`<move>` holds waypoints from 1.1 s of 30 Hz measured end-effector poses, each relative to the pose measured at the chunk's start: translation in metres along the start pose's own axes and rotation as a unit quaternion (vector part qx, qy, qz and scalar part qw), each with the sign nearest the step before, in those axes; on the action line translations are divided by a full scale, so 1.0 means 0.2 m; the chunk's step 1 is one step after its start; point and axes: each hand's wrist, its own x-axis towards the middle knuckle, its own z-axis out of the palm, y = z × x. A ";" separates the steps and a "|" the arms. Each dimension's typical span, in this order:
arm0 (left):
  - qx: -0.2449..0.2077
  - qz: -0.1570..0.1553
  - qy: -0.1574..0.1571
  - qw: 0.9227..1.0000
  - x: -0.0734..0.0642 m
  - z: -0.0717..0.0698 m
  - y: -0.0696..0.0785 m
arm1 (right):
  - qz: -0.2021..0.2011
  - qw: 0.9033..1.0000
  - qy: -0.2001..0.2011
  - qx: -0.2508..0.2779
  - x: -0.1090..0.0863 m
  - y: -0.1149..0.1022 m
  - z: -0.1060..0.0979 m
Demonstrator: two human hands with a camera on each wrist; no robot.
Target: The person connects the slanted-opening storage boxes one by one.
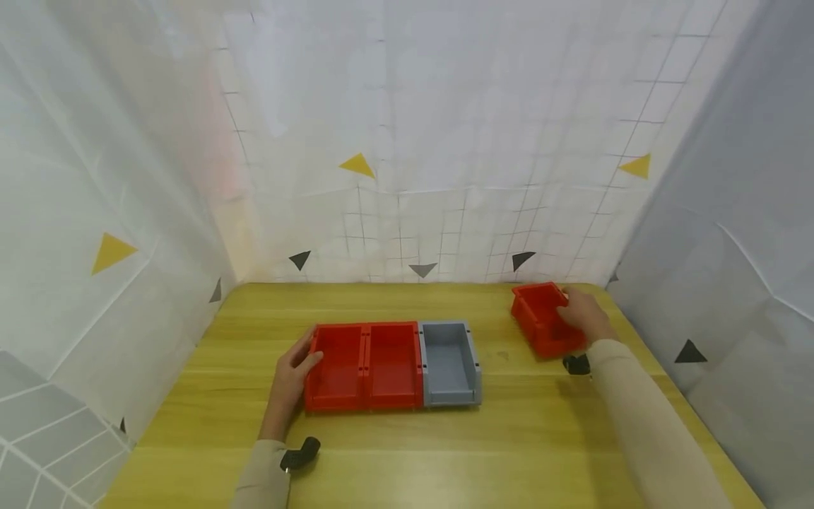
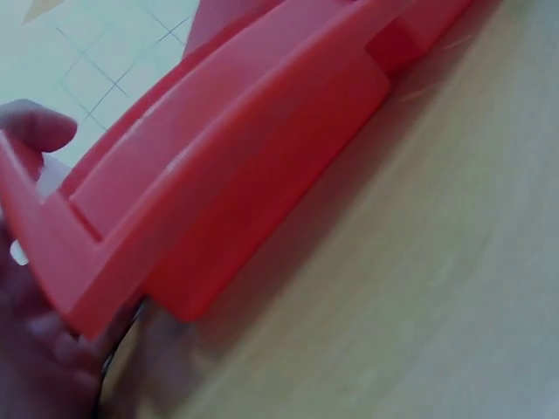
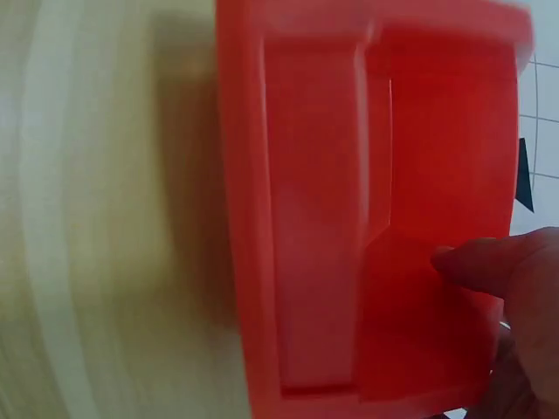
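Three open-fronted storage bins stand side by side on the wooden table: a left red bin [image 1: 339,360], a middle red bin [image 1: 392,360] and a grey bin [image 1: 448,360]. My left hand [image 1: 291,378] grips the outer side wall of the left red bin, thumb over its rim; in the left wrist view that bin's front [image 2: 262,148] fills much of the frame. Off to the right, my right hand [image 1: 584,313] holds a separate red bin [image 1: 537,322] by its right wall. The right wrist view shows the thumb [image 3: 489,262] inside this bin and the other fingers partly hidden behind the wall.
White sheets with yellow and black triangles [image 1: 358,165] enclose the table [image 1: 407,459] at the back and both sides. Small black devices [image 1: 301,454] are worn at both wrists. A gap of bare tabletop separates the grey bin from the held red bin.
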 end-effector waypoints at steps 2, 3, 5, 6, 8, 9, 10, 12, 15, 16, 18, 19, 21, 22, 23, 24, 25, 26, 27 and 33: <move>0.002 -0.002 -0.010 1.000 0.00 0.00 0.00 | 0.001 1.000 -0.007 0.001 -0.01 0.00 0.00; 0.003 -0.003 -0.020 1.000 -0.01 -0.01 0.00 | -0.005 1.000 -0.006 0.001 -0.02 0.00 0.01; 0.002 0.005 -0.039 0.999 0.00 -0.01 -0.02 | -0.015 1.000 0.003 0.007 -0.03 0.00 0.01; -0.003 0.008 -0.048 0.999 -0.01 -0.01 -0.02 | -0.021 1.000 0.012 0.011 -0.03 0.01 0.01; -0.007 0.013 -0.057 0.998 -0.01 -0.01 -0.03 | -0.034 0.999 0.031 0.018 -0.04 0.01 0.02; -0.008 0.016 -0.057 0.998 -0.01 -0.01 -0.03 | -0.040 0.998 0.042 0.021 -0.05 0.00 0.02; -0.006 0.019 -0.052 0.998 -0.01 -0.01 -0.04 | -0.044 0.997 0.050 0.024 -0.06 -0.01 0.02; 0.000 0.021 -0.038 0.999 -0.01 -0.01 -0.03 | -0.055 0.996 0.069 0.028 -0.07 -0.02 0.01; 0.015 0.016 -0.017 1.000 -0.01 -0.01 -0.03 | -0.064 0.993 0.091 0.040 -0.11 -0.06 -0.01; 0.019 0.015 -0.011 1.000 -0.01 0.00 -0.03 | -0.065 0.992 0.096 0.044 -0.13 -0.07 -0.02; 0.024 0.010 -0.003 1.000 -0.01 0.00 -0.03 | -0.064 0.991 0.107 0.053 -0.16 -0.09 -0.04; 0.027 0.011 -0.001 1.000 -0.01 0.00 -0.03 | -0.063 0.990 0.110 0.057 -0.17 -0.10 -0.05; 0.027 0.010 0.002 1.000 -0.01 0.00 -0.03 | -0.062 0.989 0.116 0.063 -0.19 -0.11 -0.06; 0.027 0.012 0.004 1.000 -0.01 0.00 -0.03 | -0.061 0.989 0.118 0.065 -0.20 -0.12 -0.07; 0.026 0.014 0.006 1.000 -0.01 0.00 -0.03 | -0.059 0.989 0.120 0.068 -0.21 -0.13 -0.07; 0.026 0.014 0.007 1.000 -0.01 0.00 -0.03 | -0.060 0.988 0.121 0.070 -0.22 -0.13 -0.07; 0.027 0.016 0.009 0.999 -0.01 0.01 -0.02 | -0.059 0.988 0.123 0.072 -0.23 -0.14 -0.07; 0.027 0.014 0.011 0.999 -0.01 0.01 -0.02 | -0.059 0.988 0.124 0.073 -0.25 -0.15 -0.08; 0.027 0.015 0.013 0.999 -0.01 0.01 -0.02 | -0.059 0.987 0.125 0.076 -0.26 -0.16 -0.08; 0.028 0.016 0.017 0.999 -0.01 0.00 -0.02 | -0.055 0.986 0.127 0.090 -0.32 -0.20 -0.08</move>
